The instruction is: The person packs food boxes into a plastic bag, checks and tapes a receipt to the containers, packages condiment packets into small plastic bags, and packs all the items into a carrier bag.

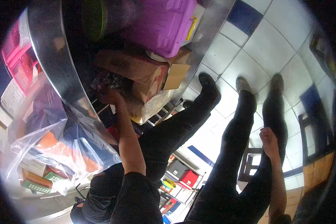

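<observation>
My left hand (112, 98) reaches into the dark space under the metal counter, at an open cardboard box (132, 67). Its fingers look curled in against a crinkled, shiny plastic-wrapped bundle (107, 80). Deep shadow hides exactly what they hold. Low by my right thigh hangs my right hand (269, 140), closed in a loose fist with nothing showing in it. Next to the box is a purple plastic bin (162, 26), and clear plastic wrapping (155, 106) lies along the box's lower side.
At left a steel counter edge (54, 48) curves past a clear bag (59, 138), pink baskets (20, 61) and small green-patterned boxes (37, 183). Another person's leg (190, 112) stands close on my left. Shelves with a red bin (189, 178) and a dark stool (246, 164) are also there.
</observation>
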Demonstrator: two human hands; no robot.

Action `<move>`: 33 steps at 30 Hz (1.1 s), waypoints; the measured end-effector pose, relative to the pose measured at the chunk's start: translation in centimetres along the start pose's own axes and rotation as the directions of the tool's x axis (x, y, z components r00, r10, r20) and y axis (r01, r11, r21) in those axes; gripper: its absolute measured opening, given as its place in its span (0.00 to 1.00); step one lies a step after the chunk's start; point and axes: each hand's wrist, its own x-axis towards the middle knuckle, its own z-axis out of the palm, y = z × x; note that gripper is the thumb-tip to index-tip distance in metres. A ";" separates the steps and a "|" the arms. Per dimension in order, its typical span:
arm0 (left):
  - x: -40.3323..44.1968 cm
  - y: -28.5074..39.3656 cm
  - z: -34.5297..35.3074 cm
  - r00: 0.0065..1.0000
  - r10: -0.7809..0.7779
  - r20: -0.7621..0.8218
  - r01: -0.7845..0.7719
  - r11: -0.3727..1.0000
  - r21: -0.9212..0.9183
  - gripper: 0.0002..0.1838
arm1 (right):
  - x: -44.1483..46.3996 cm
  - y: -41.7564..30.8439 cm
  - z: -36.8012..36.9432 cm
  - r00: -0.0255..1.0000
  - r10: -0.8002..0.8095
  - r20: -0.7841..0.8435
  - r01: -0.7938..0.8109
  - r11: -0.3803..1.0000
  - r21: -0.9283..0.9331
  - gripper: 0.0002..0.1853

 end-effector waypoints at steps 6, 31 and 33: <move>-0.3 5.4 -3.6 0.974 0.189 0.124 -0.181 0.981 -0.075 0.19 | 0.9 2.5 1.2 0.998 -0.048 0.030 0.044 0.991 0.126 0.08; -1.5 0.5 -6.5 0.882 0.409 0.236 -0.445 0.887 0.124 0.19 | 0.8 2.1 1.2 0.998 -0.066 -0.011 0.066 0.997 0.039 0.08; -1.3 1.5 -6.7 0.919 0.292 0.265 -0.341 0.926 0.161 0.19 | 1.1 2.8 1.2 0.995 -0.097 -0.028 0.098 0.995 0.029 0.08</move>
